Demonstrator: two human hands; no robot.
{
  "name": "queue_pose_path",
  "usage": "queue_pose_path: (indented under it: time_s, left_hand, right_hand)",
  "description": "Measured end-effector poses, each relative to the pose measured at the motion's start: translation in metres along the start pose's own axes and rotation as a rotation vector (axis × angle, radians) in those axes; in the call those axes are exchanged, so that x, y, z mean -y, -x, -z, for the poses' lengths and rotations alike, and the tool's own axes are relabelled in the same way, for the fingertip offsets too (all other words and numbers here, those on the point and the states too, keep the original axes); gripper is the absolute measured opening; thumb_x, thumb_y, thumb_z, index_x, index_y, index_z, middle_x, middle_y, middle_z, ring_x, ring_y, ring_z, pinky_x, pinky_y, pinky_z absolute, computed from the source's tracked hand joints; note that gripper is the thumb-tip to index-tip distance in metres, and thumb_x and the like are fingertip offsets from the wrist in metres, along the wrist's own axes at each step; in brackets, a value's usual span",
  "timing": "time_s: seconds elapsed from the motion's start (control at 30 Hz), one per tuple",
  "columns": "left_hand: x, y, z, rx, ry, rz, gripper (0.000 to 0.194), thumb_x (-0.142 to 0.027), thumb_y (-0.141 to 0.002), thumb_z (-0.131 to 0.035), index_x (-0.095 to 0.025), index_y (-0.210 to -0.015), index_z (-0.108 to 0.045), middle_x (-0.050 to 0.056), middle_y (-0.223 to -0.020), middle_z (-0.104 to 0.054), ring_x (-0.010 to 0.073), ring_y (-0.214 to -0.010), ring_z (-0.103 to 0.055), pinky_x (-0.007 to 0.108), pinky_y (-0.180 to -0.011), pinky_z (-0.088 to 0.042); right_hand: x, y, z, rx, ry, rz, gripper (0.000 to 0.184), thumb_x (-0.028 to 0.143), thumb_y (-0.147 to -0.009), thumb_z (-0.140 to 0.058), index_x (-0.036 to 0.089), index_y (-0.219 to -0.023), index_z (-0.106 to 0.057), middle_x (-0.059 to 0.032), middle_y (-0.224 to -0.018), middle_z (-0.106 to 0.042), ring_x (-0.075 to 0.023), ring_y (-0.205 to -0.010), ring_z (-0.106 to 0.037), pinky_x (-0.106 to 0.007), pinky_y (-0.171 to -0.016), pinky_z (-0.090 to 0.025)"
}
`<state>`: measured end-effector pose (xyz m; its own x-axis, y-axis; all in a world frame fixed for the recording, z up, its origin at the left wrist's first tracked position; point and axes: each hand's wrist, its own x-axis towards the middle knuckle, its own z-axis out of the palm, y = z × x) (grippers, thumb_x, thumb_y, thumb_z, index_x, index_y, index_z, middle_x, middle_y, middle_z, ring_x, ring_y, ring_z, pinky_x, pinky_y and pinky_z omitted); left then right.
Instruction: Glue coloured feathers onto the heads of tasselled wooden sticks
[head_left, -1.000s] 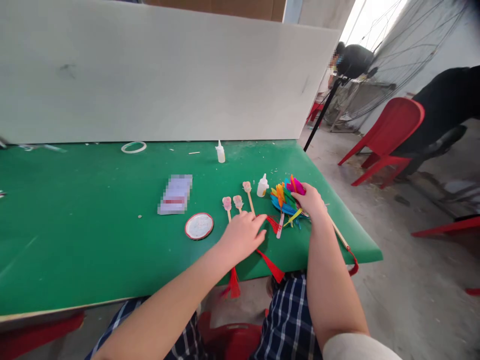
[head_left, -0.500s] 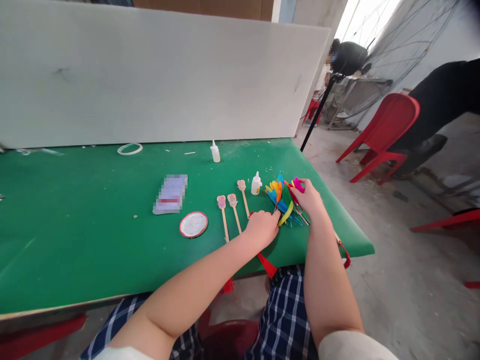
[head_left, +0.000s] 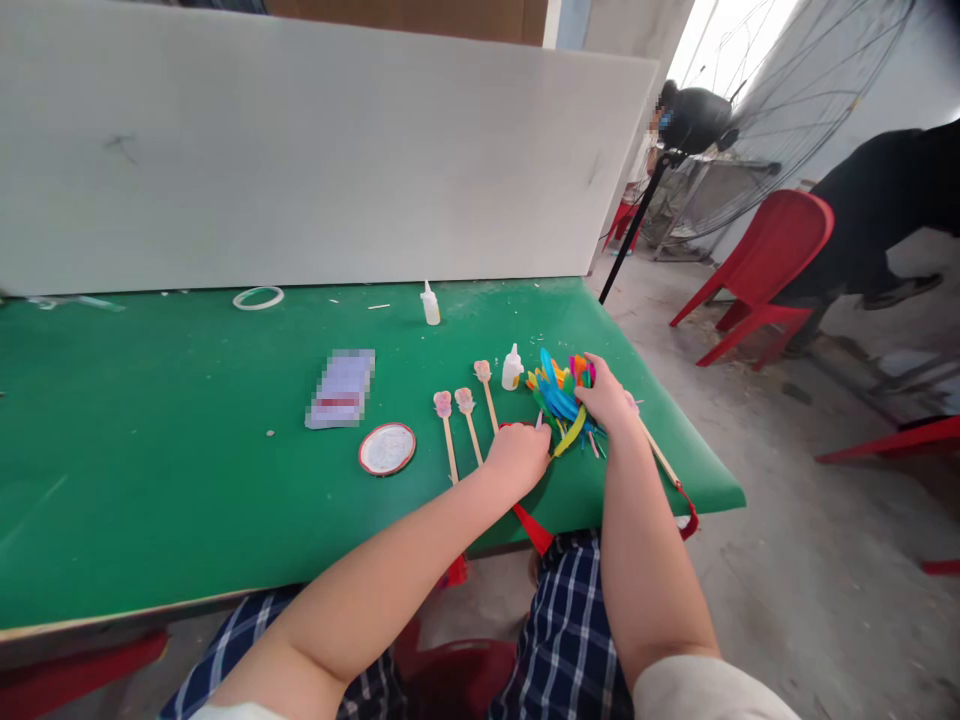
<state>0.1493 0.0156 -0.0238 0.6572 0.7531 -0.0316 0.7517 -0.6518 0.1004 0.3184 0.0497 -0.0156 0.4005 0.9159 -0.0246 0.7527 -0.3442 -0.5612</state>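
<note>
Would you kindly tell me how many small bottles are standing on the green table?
2: one bottle near the white panel, another bottle closer, beside the colourful feathers. No others show, though some may be hidden.

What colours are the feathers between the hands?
The feathers are mixed: blue, green, yellow, orange and pink; head view, the only one.

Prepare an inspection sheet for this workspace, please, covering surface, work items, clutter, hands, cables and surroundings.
Surface: green tabletop, small scraps
Work items: colourful feathers; three pink-headed sticks to their left; two white bottles, upright
Clutter: white ring, red-rimmed disc, blurred flat item
Left hand: next to the feathers, grip hidden
Right hand: at the feathers' right side, grip unclear
Cables: nothing seen on the tabletop
Surroundings: white board behind; red chair and person in dark clothing at right
</note>
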Motion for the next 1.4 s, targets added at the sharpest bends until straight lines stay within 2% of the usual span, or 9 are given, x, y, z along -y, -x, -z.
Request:
queue_pose_path:
  time_s: [0.17, 0.3, 0.47, 0.7, 0.93, 1.03, 1.2, 1.3, 1.4]
  left_hand:
    - [0.006, -0.003, 0.002, 0.003, 0.000, 0.071, 0.025, -0.015, -0.078, -0.042, -0.011, -0.099, -0.055, 0.011, -0.076, -0.064, 0.0250, -0.075, -0.063, 0.035, -0.062, -0.049]
    - [0.002, -0.008, 0.005, -0.066, -0.003, 0.049, 0.031, -0.018, -0.078, -0.044, -0.013, -0.108, -0.053, 0.013, -0.095, -0.060, 0.0270, -0.093, -0.056, 0.038, -0.072, -0.047]
    - [-0.010, -0.018, -0.003, -0.166, 0.004, -0.106, 0.050, -0.024, -0.081, -0.044, -0.018, -0.130, -0.036, 0.014, -0.127, -0.045, 0.0278, -0.117, -0.040, 0.041, -0.090, -0.037]
    - [-0.001, -0.019, -0.013, -0.151, 0.033, -0.086, 0.048, -0.024, -0.082, -0.040, -0.013, -0.128, -0.039, 0.015, -0.128, -0.047, 0.0281, -0.125, -0.032, 0.045, -0.100, -0.027]
    - [0.004, -0.016, -0.007, -0.125, 0.043, -0.078, 0.043, -0.026, -0.082, -0.042, -0.014, -0.123, -0.046, 0.015, -0.128, -0.047, 0.0292, -0.126, -0.032, 0.047, -0.102, -0.025]
    - [0.005, -0.016, -0.006, -0.130, 0.048, -0.080, 0.039, -0.026, -0.082, -0.042, -0.014, -0.118, -0.050, 0.015, -0.128, -0.047, 0.0287, -0.127, -0.031, 0.047, -0.103, -0.025]
    - [0.006, -0.014, -0.007, -0.135, 0.048, -0.082, 0.037, -0.025, -0.082, -0.043, -0.012, -0.115, -0.052, 0.016, -0.125, -0.049, 0.0290, -0.126, -0.032, 0.047, -0.102, -0.026]
    - [0.007, -0.013, -0.006, -0.135, 0.049, -0.081, 0.035, -0.025, -0.082, -0.042, -0.013, -0.114, -0.053, 0.016, -0.124, -0.050, 0.0288, -0.126, -0.033, 0.047, -0.101, -0.027]
    - [0.007, -0.014, -0.004, -0.160, 0.058, -0.066, 0.038, -0.023, -0.083, -0.041, -0.012, -0.118, -0.050, 0.016, -0.125, -0.050, 0.0284, -0.125, -0.035, 0.045, -0.101, -0.028]
  right_hand:
    - [-0.023, -0.008, 0.003, -0.043, -0.092, -0.040, 0.064, 0.021, -0.068, -0.045, 0.027, -0.131, -0.035, -0.0065, -0.114, -0.059, -0.0200, -0.083, -0.060, -0.032, -0.073, -0.046]
    - [-0.032, -0.011, -0.001, -0.039, -0.170, -0.010, 0.061, 0.019, -0.069, -0.043, 0.029, -0.129, -0.036, -0.0053, -0.117, -0.057, -0.0194, -0.089, -0.059, -0.032, -0.075, -0.045]
    - [-0.030, -0.008, 0.004, -0.055, -0.198, 0.061, 0.058, 0.015, -0.068, -0.045, 0.025, -0.125, -0.041, -0.0053, -0.116, -0.058, -0.0183, -0.093, -0.057, -0.031, -0.080, -0.044]
    - [-0.018, 0.005, 0.019, -0.138, 0.002, 0.077, 0.064, 0.034, -0.070, -0.059, 0.019, -0.129, -0.039, -0.0115, -0.125, -0.049, -0.0233, -0.112, -0.047, -0.036, -0.092, -0.038]
    - [-0.004, 0.016, 0.010, 0.113, 0.333, 0.164, 0.075, 0.056, -0.060, -0.065, 0.022, -0.124, -0.047, -0.0123, -0.117, -0.053, -0.0270, -0.107, -0.049, -0.039, -0.087, -0.038]
    - [-0.002, 0.014, 0.007, 0.183, 0.371, 0.163, 0.076, 0.048, -0.059, -0.068, 0.022, -0.127, -0.044, -0.0131, -0.116, -0.054, -0.0262, -0.103, -0.052, -0.035, -0.083, -0.040]
    - [-0.003, 0.011, 0.009, 0.182, 0.290, 0.158, 0.059, 0.019, -0.066, -0.059, 0.022, -0.124, -0.047, -0.0070, -0.104, -0.063, -0.0202, -0.088, -0.059, -0.026, -0.071, -0.042]
    - [-0.007, 0.011, 0.013, 0.155, 0.212, 0.114, 0.059, 0.014, -0.067, -0.051, 0.026, -0.125, -0.045, -0.0036, -0.100, -0.064, -0.0177, -0.076, -0.060, -0.026, -0.067, -0.042]
    - [-0.012, 0.010, 0.016, 0.099, 0.154, 0.081, 0.059, 0.013, -0.066, -0.047, 0.028, -0.123, -0.047, -0.0034, -0.106, -0.062, -0.0188, -0.080, -0.060, -0.029, -0.071, -0.043]
